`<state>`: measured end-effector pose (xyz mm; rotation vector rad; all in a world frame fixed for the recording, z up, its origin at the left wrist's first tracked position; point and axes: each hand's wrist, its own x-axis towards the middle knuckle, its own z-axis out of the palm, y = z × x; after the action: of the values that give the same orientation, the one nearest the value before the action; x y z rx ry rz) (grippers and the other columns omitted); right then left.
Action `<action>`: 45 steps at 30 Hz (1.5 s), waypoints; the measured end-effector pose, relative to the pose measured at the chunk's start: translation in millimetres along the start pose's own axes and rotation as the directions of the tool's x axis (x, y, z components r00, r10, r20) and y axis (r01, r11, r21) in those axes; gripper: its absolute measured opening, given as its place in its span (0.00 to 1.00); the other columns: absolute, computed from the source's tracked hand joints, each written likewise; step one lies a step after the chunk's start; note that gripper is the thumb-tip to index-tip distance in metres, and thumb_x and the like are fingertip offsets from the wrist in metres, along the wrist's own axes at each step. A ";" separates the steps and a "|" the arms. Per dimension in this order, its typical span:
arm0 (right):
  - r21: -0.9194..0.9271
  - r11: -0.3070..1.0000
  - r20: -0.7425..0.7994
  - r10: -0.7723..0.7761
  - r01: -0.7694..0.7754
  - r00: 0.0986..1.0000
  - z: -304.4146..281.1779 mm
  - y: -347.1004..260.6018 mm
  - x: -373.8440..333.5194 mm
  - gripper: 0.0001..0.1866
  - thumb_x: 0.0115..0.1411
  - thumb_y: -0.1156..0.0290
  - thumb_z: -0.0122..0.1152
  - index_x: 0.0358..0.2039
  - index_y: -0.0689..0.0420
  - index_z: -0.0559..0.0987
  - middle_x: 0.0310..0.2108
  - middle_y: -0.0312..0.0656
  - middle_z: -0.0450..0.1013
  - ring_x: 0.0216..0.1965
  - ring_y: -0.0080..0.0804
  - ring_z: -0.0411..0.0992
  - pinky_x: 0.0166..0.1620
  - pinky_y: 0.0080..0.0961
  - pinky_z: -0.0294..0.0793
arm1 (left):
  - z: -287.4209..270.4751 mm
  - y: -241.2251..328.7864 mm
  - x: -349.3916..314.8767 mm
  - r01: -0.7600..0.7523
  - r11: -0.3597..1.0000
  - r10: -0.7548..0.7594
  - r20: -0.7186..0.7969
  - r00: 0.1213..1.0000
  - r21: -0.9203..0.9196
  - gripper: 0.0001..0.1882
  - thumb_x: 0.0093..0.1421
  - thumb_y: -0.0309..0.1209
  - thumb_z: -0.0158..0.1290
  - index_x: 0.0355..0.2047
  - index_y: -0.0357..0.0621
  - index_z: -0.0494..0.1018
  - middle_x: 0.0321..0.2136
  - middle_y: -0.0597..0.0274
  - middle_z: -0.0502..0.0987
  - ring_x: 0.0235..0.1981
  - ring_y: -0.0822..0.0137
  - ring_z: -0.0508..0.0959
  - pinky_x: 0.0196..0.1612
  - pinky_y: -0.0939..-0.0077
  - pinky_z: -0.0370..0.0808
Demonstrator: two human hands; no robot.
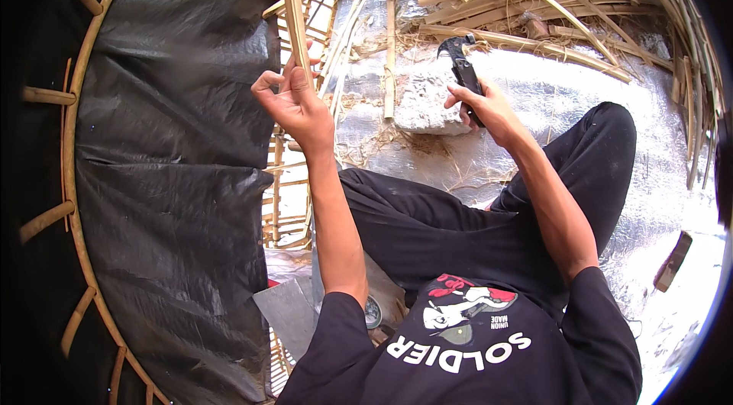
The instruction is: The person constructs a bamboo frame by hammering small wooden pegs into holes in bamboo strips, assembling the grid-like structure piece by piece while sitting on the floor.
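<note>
Left hand (302,106) pinches a strip (292,8), apparently unfastened; right hand (492,111) grips a hammer (464,71), clear of it; other strips (527,43), seemingly unused, lie piled.

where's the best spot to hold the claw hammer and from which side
Probably the black handle of the claw hammer, taken from the lower right, where the right grip has it: the handle is long and slim, slanting down and slightly rightward from the head, while the curved claw points left, away from that side.
</note>
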<state>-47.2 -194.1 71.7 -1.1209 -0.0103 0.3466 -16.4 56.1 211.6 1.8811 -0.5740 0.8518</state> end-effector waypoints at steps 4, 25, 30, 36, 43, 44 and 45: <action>-0.032 0.999 -0.015 -0.035 0.034 0.999 -1.2 -3.5 -4.5 0.15 0.66 0.60 0.62 0.40 0.59 0.74 0.31 0.37 0.79 0.20 0.15 0.68 0.20 0.15 0.64 | -14.5 9.8 16.2 -0.007 0.997 -0.004 -0.135 0.991 -0.082 0.12 0.73 0.23 0.42 0.47 0.52 0.51 0.52 0.32 0.75 0.42 0.60 0.81 0.48 0.68 0.79; 0.102 0.976 -0.060 0.199 -0.193 0.978 43.7 45.1 -8.6 0.16 0.64 0.57 0.67 0.38 0.56 0.75 0.27 0.34 0.75 0.21 0.18 0.71 0.23 0.17 0.68 | -103.7 35.1 -130.4 0.301 0.767 -0.605 -0.481 0.635 -0.567 0.24 0.72 0.30 0.45 0.65 0.35 0.62 0.59 0.54 0.72 0.60 0.62 0.72 0.62 0.52 0.73; 0.233 0.966 -0.170 0.150 -0.108 0.974 15.5 36.3 -1.3 0.18 0.65 0.53 0.64 0.39 0.54 0.72 0.27 0.31 0.71 0.23 0.17 0.68 0.24 0.15 0.65 | -45.2 90.4 -164.2 0.376 0.523 -0.799 -0.287 0.528 -0.765 0.31 0.75 0.46 0.40 0.65 0.31 0.60 0.61 0.48 0.69 0.63 0.58 0.69 0.65 0.49 0.70; 0.009 1.000 -0.425 -0.004 0.009 0.905 -22.0 11.0 3.4 0.21 0.70 0.47 0.53 0.37 0.54 0.70 0.24 0.32 0.68 0.20 0.19 0.65 0.22 0.17 0.62 | 51.9 113.4 -195.5 0.527 0.241 -0.892 0.028 0.452 -0.815 0.33 0.75 0.51 0.35 0.69 0.38 0.54 0.68 0.51 0.61 0.68 0.58 0.63 0.60 0.57 0.72; -0.633 0.769 -0.230 -0.295 0.088 0.927 -45.4 -23.6 -14.3 0.19 0.71 0.54 0.55 0.35 0.59 0.73 0.22 0.31 0.67 0.22 0.17 0.63 0.25 0.20 0.63 | 94.0 127.7 -231.0 0.964 0.187 -0.597 0.758 0.264 -0.189 0.40 0.72 0.44 0.49 0.71 0.28 0.46 0.68 0.43 0.61 0.68 0.58 0.65 0.63 0.69 0.66; -0.617 0.783 -0.202 -0.253 0.077 0.946 -39.5 -30.7 -20.4 0.18 0.70 0.57 0.59 0.36 0.61 0.74 0.23 0.33 0.67 0.24 0.18 0.62 0.27 0.22 0.63 | 89.5 138.7 -233.1 0.958 0.243 -0.531 0.805 0.264 -0.153 0.35 0.71 0.41 0.52 0.68 0.28 0.57 0.63 0.44 0.69 0.62 0.60 0.71 0.61 0.69 0.68; -0.679 0.732 -0.162 -0.229 0.059 0.960 -40.0 -35.4 -25.7 0.19 0.68 0.56 0.62 0.36 0.62 0.75 0.24 0.32 0.69 0.25 0.19 0.64 0.28 0.22 0.65 | 80.5 151.3 -212.6 0.940 0.325 -0.537 0.797 0.277 -0.108 0.30 0.69 0.38 0.54 0.64 0.30 0.63 0.57 0.46 0.74 0.58 0.62 0.75 0.58 0.69 0.71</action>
<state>-54.9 -250.1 89.5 -1.8722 -0.0135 0.0505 -234.0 -75.7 112.2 1.4870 -0.1254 -0.6952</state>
